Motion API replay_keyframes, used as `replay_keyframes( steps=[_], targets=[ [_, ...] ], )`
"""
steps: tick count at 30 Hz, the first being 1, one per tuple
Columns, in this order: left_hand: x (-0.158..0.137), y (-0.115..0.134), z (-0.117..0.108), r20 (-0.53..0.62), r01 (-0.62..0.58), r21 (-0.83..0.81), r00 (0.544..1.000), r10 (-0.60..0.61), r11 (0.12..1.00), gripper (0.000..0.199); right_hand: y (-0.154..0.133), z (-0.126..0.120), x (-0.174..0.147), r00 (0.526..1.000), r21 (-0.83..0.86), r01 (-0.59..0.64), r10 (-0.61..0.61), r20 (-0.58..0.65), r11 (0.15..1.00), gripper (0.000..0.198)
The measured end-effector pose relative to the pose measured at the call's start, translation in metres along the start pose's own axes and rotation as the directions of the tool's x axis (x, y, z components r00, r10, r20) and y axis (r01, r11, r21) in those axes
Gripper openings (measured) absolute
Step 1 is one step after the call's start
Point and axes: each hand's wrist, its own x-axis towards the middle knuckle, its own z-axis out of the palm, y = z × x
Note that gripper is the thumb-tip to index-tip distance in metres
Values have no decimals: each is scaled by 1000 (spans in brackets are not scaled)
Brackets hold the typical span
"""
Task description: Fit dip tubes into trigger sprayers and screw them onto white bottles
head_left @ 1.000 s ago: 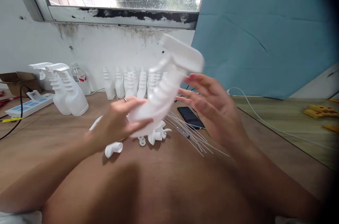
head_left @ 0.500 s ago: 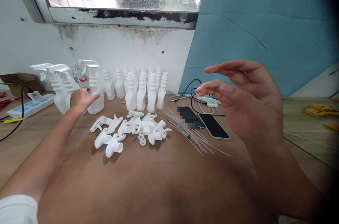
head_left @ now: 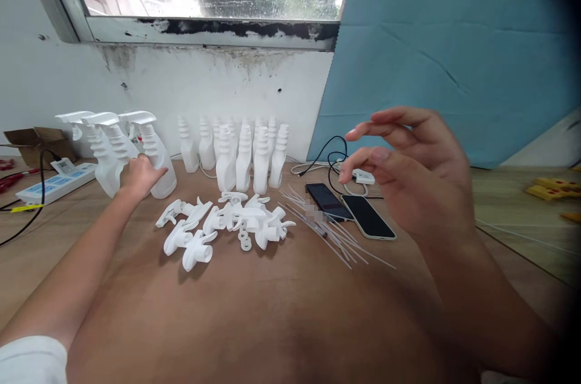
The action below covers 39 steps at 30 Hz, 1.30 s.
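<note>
Three white spray bottles with trigger heads stand in a row at the left. My left hand [head_left: 141,175] is closed on the rightmost spray bottle [head_left: 158,160], thumb across its front and the other fingers hidden behind it. That bottle leans a little to the left, close against the middle spray bottle [head_left: 118,140]. My right hand [head_left: 417,181] hangs in the air at the right, holding nothing, its fingers curved and apart. Loose white trigger heads [head_left: 197,249] lie in a pile mid-table, with small white rings [head_left: 246,243] among them.
Several white bottles without heads [head_left: 226,163] stand near the wall. Thin clear tubes [head_left: 342,244] lie right of the pile, beside two phones [head_left: 370,216] and cables. A power strip [head_left: 59,183] and a cardboard box [head_left: 39,145] are at the far left.
The rightmost spray bottle has moved left and tipped toward its neighbours under my left hand. My right hand has drawn slightly, its fingers a bit more bent.
</note>
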Motion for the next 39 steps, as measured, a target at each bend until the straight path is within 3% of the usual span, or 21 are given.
replay_keyframes(
  steps=[5, 9, 15, 20, 27, 39],
  targets=[
    [0, -11, -2, -175, 164, 284, 978, -118, 945, 70, 2, 1, -1, 998, 16, -25, 24, 52, 1000, 24],
    [-1, -17, -5, -228, 345, 463, 936, -267, 817, 72, 8, 2, -2, 992, 8, -65, 64, 105, 998, 25],
    [-1, 0, -6, -225, 513, 670, 829, -513, 537, 58, 12, 0, -2, 985, -29, -108, 111, 131, 994, 22],
    [4, 26, -1, -181, 526, 768, 726, -663, 366, 66, 9, -4, 0, 988, 7, -79, 77, 137, 997, 22],
    [6, 40, 0, -182, 521, 800, 685, -705, 299, 73, 9, -7, 0, 987, -27, -78, 81, 138, 997, 23],
    [5, 41, 1, -206, 535, 791, 691, -693, 298, 78, 11, -5, 0, 984, -27, -106, 108, 144, 994, 23]
  ],
)
